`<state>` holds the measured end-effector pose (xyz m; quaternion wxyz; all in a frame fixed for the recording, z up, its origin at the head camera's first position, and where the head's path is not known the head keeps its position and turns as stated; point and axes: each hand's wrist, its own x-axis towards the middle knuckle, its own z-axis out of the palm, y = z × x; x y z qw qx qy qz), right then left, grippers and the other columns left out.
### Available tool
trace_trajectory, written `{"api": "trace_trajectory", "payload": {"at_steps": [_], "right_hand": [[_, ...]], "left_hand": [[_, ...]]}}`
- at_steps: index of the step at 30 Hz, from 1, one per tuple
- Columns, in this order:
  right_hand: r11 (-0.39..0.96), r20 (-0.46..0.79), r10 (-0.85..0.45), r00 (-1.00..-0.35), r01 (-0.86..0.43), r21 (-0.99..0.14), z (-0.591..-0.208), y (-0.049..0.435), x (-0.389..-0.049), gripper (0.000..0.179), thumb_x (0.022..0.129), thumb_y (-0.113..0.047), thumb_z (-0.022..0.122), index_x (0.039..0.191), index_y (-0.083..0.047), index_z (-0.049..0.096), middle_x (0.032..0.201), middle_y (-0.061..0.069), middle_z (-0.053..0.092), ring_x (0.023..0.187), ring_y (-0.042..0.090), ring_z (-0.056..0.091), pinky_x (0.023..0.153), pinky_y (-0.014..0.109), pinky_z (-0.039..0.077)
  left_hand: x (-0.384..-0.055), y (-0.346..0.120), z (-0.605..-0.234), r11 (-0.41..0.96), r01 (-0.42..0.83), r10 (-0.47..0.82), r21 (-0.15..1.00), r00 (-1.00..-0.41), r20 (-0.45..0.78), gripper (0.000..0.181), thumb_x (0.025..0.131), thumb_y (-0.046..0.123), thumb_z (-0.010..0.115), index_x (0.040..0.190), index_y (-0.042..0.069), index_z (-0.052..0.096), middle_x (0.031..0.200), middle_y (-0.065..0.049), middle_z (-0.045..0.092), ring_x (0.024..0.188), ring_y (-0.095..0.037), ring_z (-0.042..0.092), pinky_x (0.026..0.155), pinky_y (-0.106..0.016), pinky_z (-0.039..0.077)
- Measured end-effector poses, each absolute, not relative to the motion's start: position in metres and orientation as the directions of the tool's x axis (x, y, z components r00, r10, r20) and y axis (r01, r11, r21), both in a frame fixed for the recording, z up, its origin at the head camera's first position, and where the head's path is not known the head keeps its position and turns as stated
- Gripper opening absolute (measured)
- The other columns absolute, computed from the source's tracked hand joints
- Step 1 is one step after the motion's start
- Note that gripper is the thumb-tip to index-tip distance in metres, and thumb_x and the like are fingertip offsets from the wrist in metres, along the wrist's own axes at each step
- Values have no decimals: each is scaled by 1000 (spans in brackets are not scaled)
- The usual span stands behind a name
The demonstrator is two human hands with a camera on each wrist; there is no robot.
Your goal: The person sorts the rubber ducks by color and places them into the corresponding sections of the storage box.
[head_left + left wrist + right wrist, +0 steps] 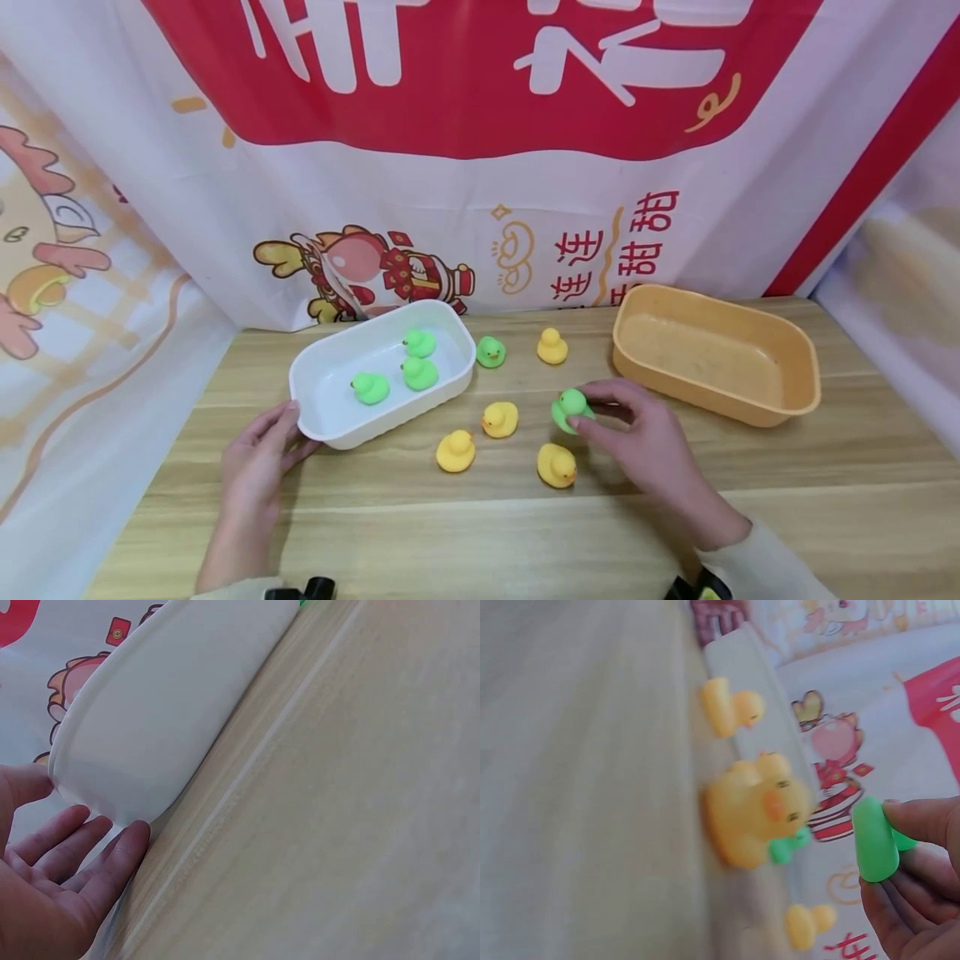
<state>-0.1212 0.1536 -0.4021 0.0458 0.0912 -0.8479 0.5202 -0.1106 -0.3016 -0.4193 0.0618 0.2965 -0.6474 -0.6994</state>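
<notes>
Head view: right hand (647, 433) pinches green duck (572, 402) — yellow ducks (500, 419) between it and white tub (408, 412) — left hand (257, 460) loosely touches tub.

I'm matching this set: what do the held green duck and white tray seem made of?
Held green duck: probably rubber or vinyl, matte, from its smooth, evenly coloured surface. White tray: likely plastic, low sheen, from its smooth, moulded-looking shape.

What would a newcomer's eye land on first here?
Most likely the bright green duck held in the right hand, right of centre in the head view. Next come the white tub at the left, with three green ducks inside and the left hand touching its end, and the orange tub at the right.
</notes>
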Motion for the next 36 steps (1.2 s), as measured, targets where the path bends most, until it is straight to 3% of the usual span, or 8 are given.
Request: {"api": "trace_trajectory", "payload": {"at_steps": [6, 15, 19, 27, 36], "right_hand": [[419, 243, -97, -965, -261, -869, -381, 153, -123, 31, 91, -15, 89, 119, -13, 78, 117, 3, 78, 107, 8, 72, 96, 15, 61], [428, 255, -120, -959, -282, -859, -370, 146, -127, 31, 89, -15, 90, 118, -15, 80, 115, 0, 78, 106, 8, 72, 96, 15, 61], [412, 259, -144, -955, -296, -862, -368, 137, -133, 31, 89, -15, 91, 118, -15, 80, 116, 0, 79, 108, 12, 72, 98, 19, 62], [366, 190, -230, -954, -266, -892, -361, 103, -150, 30, 89, -17, 91, 118, -19, 81, 119, 0, 77, 114, 19, 72, 106, 45, 64], [283, 149, -328, -933, -248, -927, -355, 54, -167, 29, 89, -15, 90, 116, -16, 81, 119, 1, 78, 110, 20, 73, 105, 46, 63]], "left_hand": [[-110, -300, -418, -141, -300, -473, 943, -816, -331, 58, 105, 37, 71, 152, 8, 55, 132, 5, 61, 103, -1, 73, 94, -23, 65], [-109, -301, -420, -126, -300, -483, 946, -814, -323, 57, 106, 37, 71, 152, 7, 56, 125, 9, 63, 103, 0, 72, 94, -23, 65], [-110, -301, -419, -132, -289, -486, 948, -815, -316, 56, 105, 35, 71, 151, 6, 57, 122, 9, 65, 102, -1, 72, 93, -23, 66], [-112, -296, -419, -108, -287, -479, 952, -824, -303, 57, 106, 35, 70, 152, 5, 56, 124, 8, 65, 103, -3, 72, 93, -24, 66], [-110, -299, -420, -101, -288, -477, 952, -826, -300, 57, 107, 35, 69, 152, 4, 55, 111, 16, 68, 99, -1, 73, 93, -23, 66]]}}
